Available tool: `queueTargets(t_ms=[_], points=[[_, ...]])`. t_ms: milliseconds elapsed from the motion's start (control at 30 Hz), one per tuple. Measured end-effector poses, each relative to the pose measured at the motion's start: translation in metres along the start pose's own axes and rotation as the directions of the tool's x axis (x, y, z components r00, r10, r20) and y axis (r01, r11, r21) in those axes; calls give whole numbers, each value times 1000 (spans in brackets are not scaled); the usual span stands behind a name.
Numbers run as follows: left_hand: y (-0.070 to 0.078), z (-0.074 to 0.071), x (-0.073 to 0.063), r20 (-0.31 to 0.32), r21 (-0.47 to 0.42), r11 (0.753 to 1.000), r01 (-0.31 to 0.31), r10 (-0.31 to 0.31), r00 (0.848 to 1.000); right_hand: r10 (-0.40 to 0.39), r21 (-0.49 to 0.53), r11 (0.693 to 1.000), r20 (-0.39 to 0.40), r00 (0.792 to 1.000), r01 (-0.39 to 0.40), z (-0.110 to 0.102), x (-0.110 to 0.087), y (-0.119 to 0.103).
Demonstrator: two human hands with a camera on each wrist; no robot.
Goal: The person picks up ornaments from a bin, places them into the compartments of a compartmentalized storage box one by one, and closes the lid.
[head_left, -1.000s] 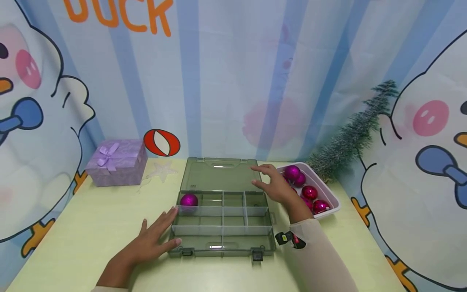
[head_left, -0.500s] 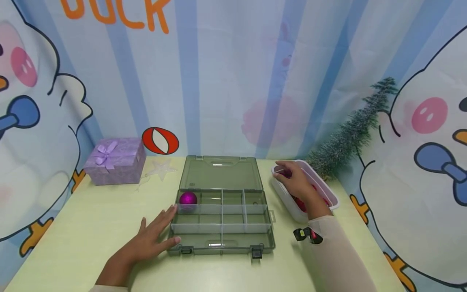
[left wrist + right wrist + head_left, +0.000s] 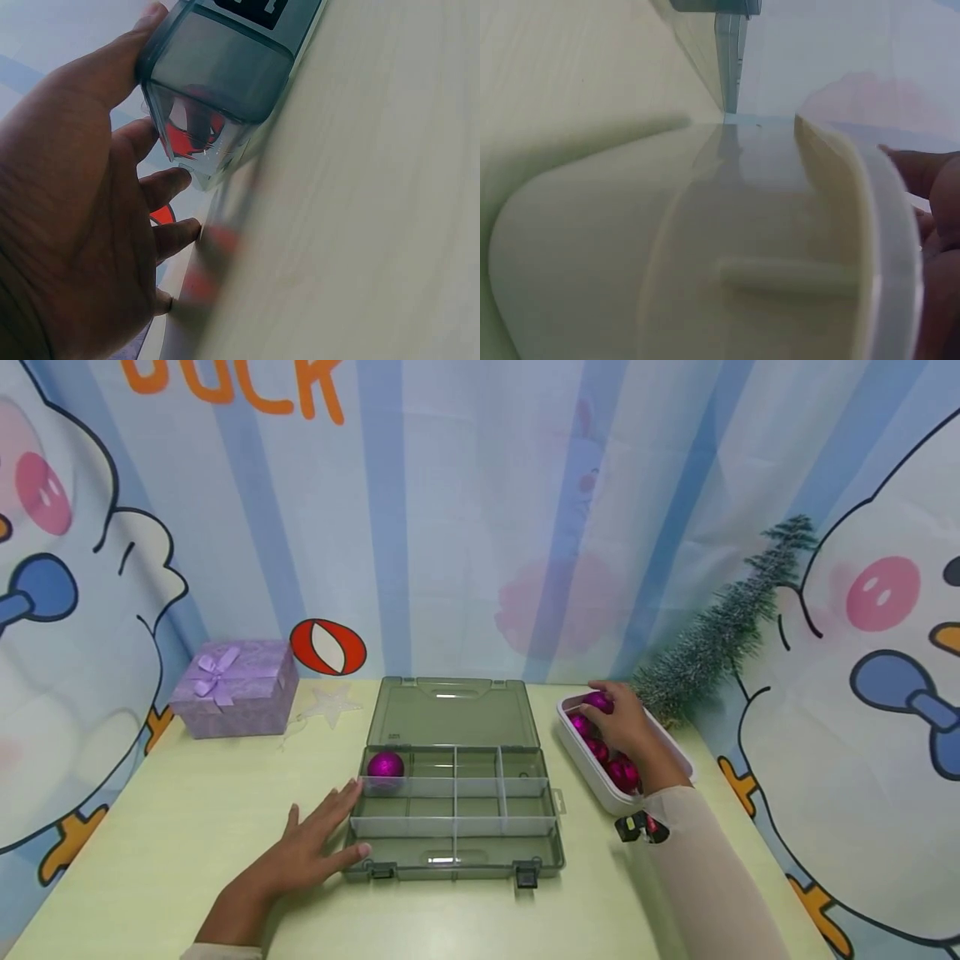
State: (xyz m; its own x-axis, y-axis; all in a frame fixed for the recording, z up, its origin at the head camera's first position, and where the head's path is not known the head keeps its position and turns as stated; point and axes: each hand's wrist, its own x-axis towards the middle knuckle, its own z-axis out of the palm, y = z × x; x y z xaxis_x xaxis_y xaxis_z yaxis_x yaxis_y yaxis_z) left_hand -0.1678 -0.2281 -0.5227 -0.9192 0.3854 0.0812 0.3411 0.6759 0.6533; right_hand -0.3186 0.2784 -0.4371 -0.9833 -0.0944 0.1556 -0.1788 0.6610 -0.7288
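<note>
A translucent grey-green divided case (image 3: 506,847) lies on the table with its lid (image 3: 453,712) folded back. One glittery magenta Christmas ball (image 3: 386,767) sits in its back left compartment. My left hand (image 3: 311,852) rests at the case's left side, fingers spread, with the thumb at the front left corner; in the left wrist view the thumb and index finger touch the case wall (image 3: 214,64). My right hand (image 3: 626,727) reaches into the white basket (image 3: 592,772), thumb and fingers around a purple Christmas ball (image 3: 598,702). In the right wrist view the basket wall (image 3: 780,225) hides most of this hand.
Several magenta and red balls (image 3: 621,772) lie in the basket. A small artificial fir tree (image 3: 712,643) leans behind it. At the back left stand a purple gift box (image 3: 236,689) and a pale star (image 3: 330,706). A printed curtain (image 3: 465,527) closes off the back.
My right hand has moved from over the right edge of the case lid into the basket, where its fingers have closed around a ball. The left hand stays at the case.
</note>
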Motion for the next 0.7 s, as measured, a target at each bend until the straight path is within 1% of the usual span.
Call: queueTargets(t_ms=[133,233,367,533,700], points=[[0,1,-1,4,0,1000,0,0,1000,27,-28,999,-33,999,-28,-1,3,7],[-2,2,-1,7,-3,1000,1,-1,1000,48,-82,995,-26,999,-50,-3,7,12],[-2,2,-2,8,-10,1000,3,-3,1000,92,-114,989,-16,996,-93,-2,10,18],[-1,1,-4,8,-13,1000,2,-1,1000,142,-127,982,14,990,-139,-3,12,16],[1,0,-1,15,-18,1000,-1,1,1000,150,-134,980,17,989,-146,-4,11,12]])
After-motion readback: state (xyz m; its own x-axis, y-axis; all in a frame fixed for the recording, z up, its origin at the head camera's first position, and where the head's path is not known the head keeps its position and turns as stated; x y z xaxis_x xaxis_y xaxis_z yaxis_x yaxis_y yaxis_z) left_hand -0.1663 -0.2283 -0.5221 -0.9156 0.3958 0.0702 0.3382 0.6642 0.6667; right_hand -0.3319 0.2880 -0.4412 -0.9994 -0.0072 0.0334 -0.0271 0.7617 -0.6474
